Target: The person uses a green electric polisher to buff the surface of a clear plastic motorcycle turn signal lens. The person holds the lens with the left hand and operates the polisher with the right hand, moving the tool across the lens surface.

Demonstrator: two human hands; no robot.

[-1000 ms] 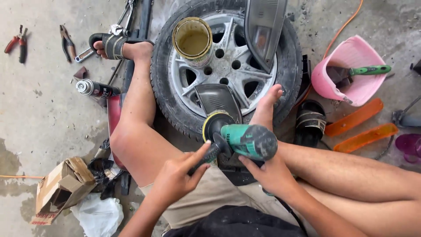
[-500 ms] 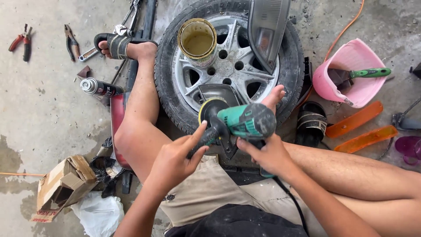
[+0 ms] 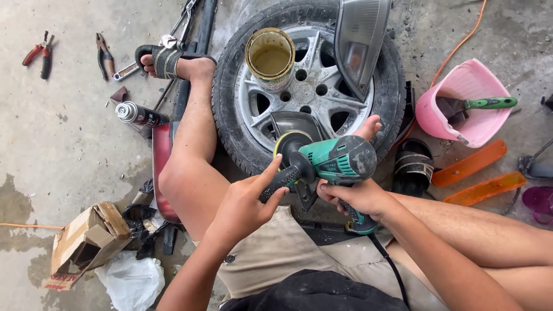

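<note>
Floor: concrete, cluttered round your legs.
Left hand [image 3: 245, 201]: fingers wrapped on side handle [image 3: 282, 177].
Right hand [image 3: 354, 196]: gripping green polisher [image 3: 337, 161].
Wheel [image 3: 305, 86]: just past the pad.
Clearance: tight.

You lifted the green power polisher [image 3: 331, 161] off the dark panel [image 3: 294, 122] on the wheel [image 3: 305, 86] and drew it toward your lap. Your left hand [image 3: 245, 201] slid up its black side handle [image 3: 285, 178], index finger now extended. Your right hand [image 3: 357, 196] moved beneath the body.
</note>
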